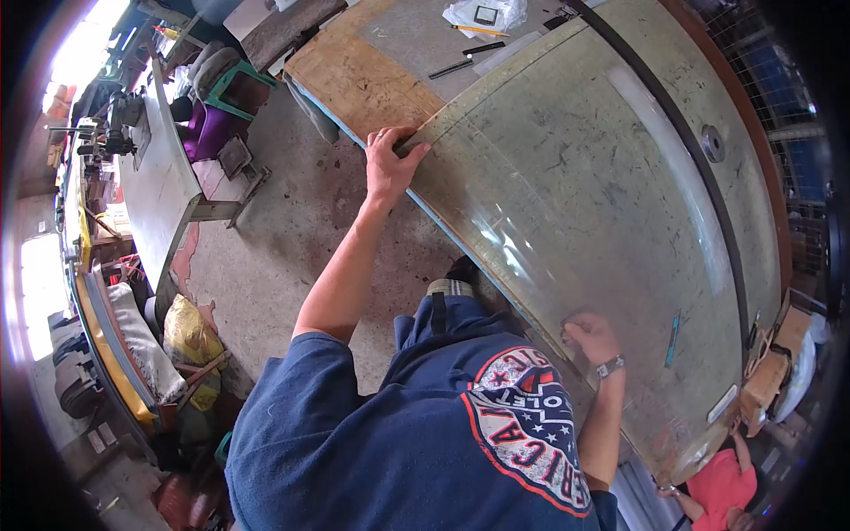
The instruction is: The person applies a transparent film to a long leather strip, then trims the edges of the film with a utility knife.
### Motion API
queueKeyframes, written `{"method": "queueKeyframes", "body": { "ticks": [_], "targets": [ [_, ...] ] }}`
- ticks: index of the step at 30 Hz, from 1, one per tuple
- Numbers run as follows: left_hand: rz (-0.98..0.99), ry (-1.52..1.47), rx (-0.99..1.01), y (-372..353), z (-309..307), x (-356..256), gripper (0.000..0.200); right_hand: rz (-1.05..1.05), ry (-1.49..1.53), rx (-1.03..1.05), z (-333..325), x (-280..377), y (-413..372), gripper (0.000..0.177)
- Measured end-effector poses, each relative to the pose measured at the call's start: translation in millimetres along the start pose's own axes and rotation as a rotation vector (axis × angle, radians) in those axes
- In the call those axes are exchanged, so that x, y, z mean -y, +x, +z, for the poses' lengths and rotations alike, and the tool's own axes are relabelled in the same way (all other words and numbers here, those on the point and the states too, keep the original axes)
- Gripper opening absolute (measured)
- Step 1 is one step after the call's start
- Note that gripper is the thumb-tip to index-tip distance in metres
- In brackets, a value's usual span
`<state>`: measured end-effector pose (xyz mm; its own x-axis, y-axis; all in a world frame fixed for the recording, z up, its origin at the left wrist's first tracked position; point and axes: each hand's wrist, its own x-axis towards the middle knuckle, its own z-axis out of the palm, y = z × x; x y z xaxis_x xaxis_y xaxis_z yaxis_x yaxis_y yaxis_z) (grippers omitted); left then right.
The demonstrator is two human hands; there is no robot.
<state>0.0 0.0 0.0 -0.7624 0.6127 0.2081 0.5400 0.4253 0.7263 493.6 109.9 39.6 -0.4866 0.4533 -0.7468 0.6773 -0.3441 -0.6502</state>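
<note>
A large clear sheet (531, 159) lies over the worn table top, with bright reflections near its front edge. At the sheet's left corner is my left hand (390, 166), its fingers curled at the edge and its thumb on the sheet side. My right hand (593, 336), with a watch (610, 366) on the wrist, is near the front edge further right. It looks hazy, its fingers are bent together, and what they hold is too unclear to tell. A dark curved strip (677, 124) crosses the far part of the table.
Near the back lie a pencil (482, 31), dark pens (452, 68) and a plastic bag (505, 13). A round metal disc (712, 142) and a teal cutter (673, 339) are on the right. Another person (722, 487) is at the lower right. A side table (159, 186) stands left.
</note>
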Motion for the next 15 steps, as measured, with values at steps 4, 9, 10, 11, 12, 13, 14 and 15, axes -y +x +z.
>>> {"method": "queueKeyframes", "body": {
  "ticks": [4, 9, 10, 11, 12, 13, 14, 15],
  "targets": [
    [0.035, 0.019, -0.025, 2, -4, 1, 0.040, -0.020, 0.019, 0.005, 4, -2, 4, 0.010],
    [0.112, 0.019, -0.061, 0, 2, 10, 0.039, -0.064, 0.013, 0.017, -4, -13, -1, 0.007],
    [0.079, 0.042, -0.046, -1, 3, 12, 0.039, -0.073, -0.004, 0.019, -9, -19, -2, 0.007],
    [0.060, 0.059, -0.022, 0, 4, 14, 0.039, -0.081, -0.010, 0.006, -13, -26, -3, 0.007],
    [0.087, 0.176, -0.021, 1, -2, 10, 0.041, -0.159, -0.098, 0.012, -16, -33, -3, 0.010],
    [0.109, 0.218, 0.000, 2, -4, 16, 0.044, -0.198, -0.185, 0.004, -21, -38, -11, 0.013],
    [0.131, 0.259, 0.020, 2, -5, 22, 0.047, -0.195, -0.208, -0.059, -24, -40, -21, 0.017],
    [0.105, 0.198, 0.063, 1, -7, 20, 0.045, -0.216, -0.253, -0.084, -28, -43, -31, 0.015]
  ]
}}
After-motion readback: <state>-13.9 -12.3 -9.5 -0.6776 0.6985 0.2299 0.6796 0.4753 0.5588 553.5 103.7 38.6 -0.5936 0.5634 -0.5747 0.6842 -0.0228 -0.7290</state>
